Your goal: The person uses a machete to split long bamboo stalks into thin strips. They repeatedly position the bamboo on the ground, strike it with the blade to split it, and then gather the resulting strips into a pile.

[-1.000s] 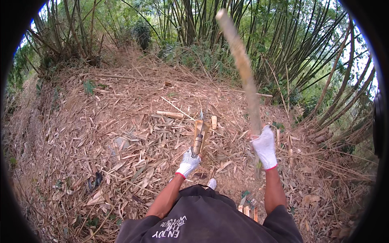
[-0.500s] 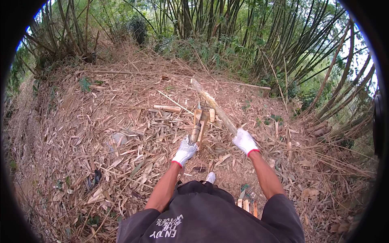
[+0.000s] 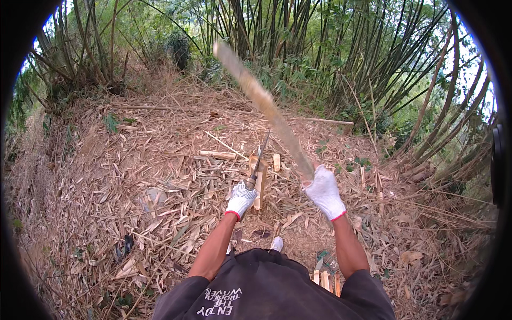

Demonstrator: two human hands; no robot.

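Note:
My left hand [image 3: 241, 199], in a white dotted glove with a red cuff, is closed around the wooden handle of a knife [image 3: 261, 154]. Its narrow dark blade points away from me and slightly right, over a split piece of wood [image 3: 260, 184] on the ground. Whether blade and wood touch, I cannot tell. Gripped in my gloved right hand [image 3: 324, 192] is the near end of a long, thick wooden stick [image 3: 266, 106]. The stick slants up and to the left, its far end raised and blurred.
A small wood chunk [image 3: 276, 162] and a short split log [image 3: 217, 155] lie beyond the knife. Dry leaves and thin poles cover the ground. Several cut wood strips [image 3: 326, 279] rest near my right side. Bamboo clumps [image 3: 320, 48] stand at the back.
My right hand has lifted the stick, swinging its far end up and left. The knife in my left hand has turned, and its blade now points farther right.

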